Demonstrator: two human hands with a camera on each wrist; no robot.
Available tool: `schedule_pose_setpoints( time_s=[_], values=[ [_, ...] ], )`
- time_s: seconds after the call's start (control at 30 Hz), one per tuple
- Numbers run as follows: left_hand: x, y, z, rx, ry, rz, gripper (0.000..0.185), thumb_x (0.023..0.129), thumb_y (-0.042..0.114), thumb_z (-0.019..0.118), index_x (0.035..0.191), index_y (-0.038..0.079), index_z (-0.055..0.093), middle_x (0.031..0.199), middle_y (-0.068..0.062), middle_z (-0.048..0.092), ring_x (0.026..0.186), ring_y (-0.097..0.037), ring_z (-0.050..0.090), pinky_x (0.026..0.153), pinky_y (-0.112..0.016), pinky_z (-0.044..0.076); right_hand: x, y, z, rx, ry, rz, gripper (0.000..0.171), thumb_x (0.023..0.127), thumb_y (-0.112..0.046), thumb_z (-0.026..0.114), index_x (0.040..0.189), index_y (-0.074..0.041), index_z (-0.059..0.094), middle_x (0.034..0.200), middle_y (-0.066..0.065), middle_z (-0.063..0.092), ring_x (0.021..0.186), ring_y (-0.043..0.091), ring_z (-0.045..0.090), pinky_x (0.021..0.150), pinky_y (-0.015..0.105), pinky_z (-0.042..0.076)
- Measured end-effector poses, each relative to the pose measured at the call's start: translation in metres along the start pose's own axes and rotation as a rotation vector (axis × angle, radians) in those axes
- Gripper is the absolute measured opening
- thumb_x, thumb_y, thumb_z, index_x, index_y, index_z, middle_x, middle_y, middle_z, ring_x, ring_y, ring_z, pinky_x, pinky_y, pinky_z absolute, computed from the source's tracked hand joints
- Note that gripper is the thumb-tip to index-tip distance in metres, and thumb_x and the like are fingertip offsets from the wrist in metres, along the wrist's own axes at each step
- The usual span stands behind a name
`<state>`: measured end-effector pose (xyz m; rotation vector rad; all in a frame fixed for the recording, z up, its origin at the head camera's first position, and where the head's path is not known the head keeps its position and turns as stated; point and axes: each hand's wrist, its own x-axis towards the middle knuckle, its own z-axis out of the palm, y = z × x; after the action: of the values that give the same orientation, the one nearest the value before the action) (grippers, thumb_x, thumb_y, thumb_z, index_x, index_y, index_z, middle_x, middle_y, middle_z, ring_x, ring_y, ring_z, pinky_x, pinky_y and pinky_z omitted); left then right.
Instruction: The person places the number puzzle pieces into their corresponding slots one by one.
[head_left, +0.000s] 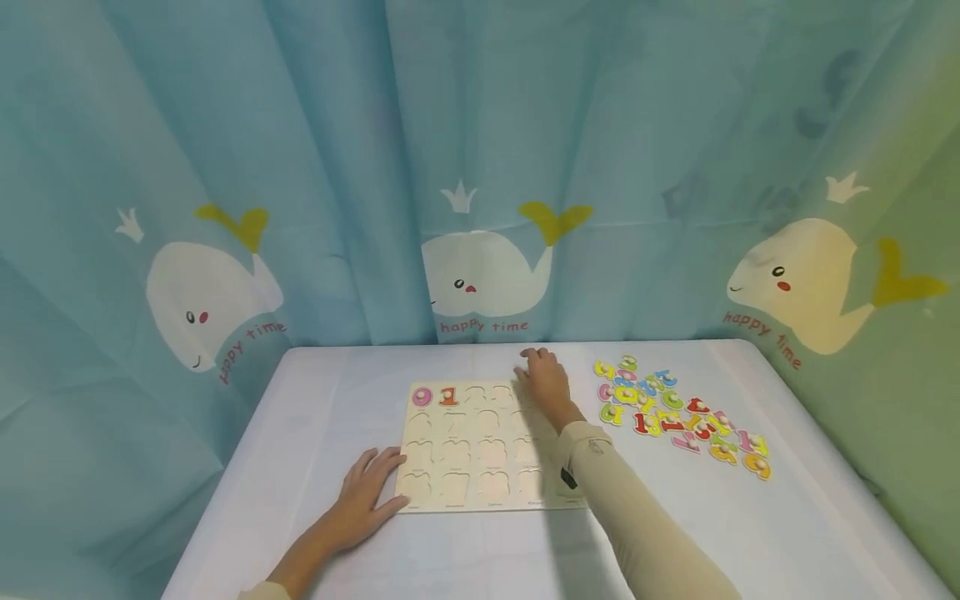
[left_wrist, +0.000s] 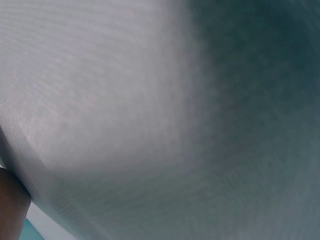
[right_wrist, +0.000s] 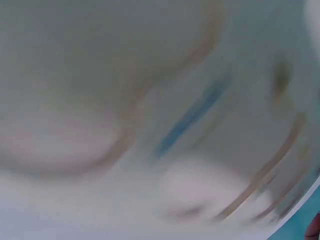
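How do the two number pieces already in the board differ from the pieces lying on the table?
The two placed pieces, a pink 0 and an orange 1, sit side by side in the board, in its top row. The loose pieces lie heaped on the table, right of the board, and are far more numerous. Both are colourful numbers.

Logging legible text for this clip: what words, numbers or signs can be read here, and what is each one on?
"happy time": printed under each whale on the curtain.
"0": pink piece set in the puzzle board.
"1": orange-red piece set in the puzzle board.
Small captions under the puzzle board slots: too small to read.
Loose number pieces on the table: jumbled, not surely readable.
Both wrist views: blurred, no text.
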<state>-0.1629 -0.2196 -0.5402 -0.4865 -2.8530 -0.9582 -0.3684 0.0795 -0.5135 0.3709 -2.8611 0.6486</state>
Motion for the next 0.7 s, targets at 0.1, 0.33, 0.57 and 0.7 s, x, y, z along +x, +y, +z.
schedule_pose_setpoints(
  time_s=[0.1,0.33,0.57,0.7],
  values=[
    [0.000,0.001,0.000,-0.006,0.009,0.001,0.054,0.088,0.031,0.065,0.131,0.003,0.049,0.140,-0.015,0.043,0.130,-0.044,0.023,0.100,-0.067,0.015,-0.004,0.028,-0.014,0.024,0.002,0.057,0.030,0.092,-0.016,0.062,0.118,-0.001,0.059,0.106,0.018,0.058,0.101,0.033,0.054,0.085,0.046,0.047],
    [0.000,0.001,-0.001,-0.005,0.006,0.004,0.054,0.088,0.030,0.065,0.132,0.004,0.049,0.140,-0.014,0.043,0.130,-0.044,0.023,0.100,-0.066,0.014,-0.018,0.083,-0.039,-0.006,0.052,0.135,0.030,0.092,-0.013,0.062,0.117,0.004,0.057,0.103,0.021,0.058,0.096,0.035,0.055,0.079,0.047,0.048],
    [0.001,-0.001,0.000,0.005,0.000,-0.008,0.054,0.088,0.031,0.064,0.132,0.005,0.049,0.140,-0.013,0.043,0.131,-0.044,0.022,0.102,-0.066,0.013,-0.027,0.113,-0.059,-0.002,0.025,0.226,0.033,0.094,-0.014,0.058,0.120,0.004,0.055,0.106,0.023,0.056,0.099,0.036,0.053,0.082,0.049,0.047],
    [0.001,-0.002,0.001,0.010,-0.009,-0.011,0.055,0.088,0.031,0.064,0.133,0.004,0.048,0.141,-0.014,0.042,0.132,-0.044,0.021,0.103,-0.065,0.011,-0.030,0.131,-0.068,0.012,0.022,0.224,0.032,0.094,-0.012,0.058,0.121,0.006,0.053,0.106,0.024,0.055,0.099,0.038,0.052,0.082,0.050,0.047]
  ],
)
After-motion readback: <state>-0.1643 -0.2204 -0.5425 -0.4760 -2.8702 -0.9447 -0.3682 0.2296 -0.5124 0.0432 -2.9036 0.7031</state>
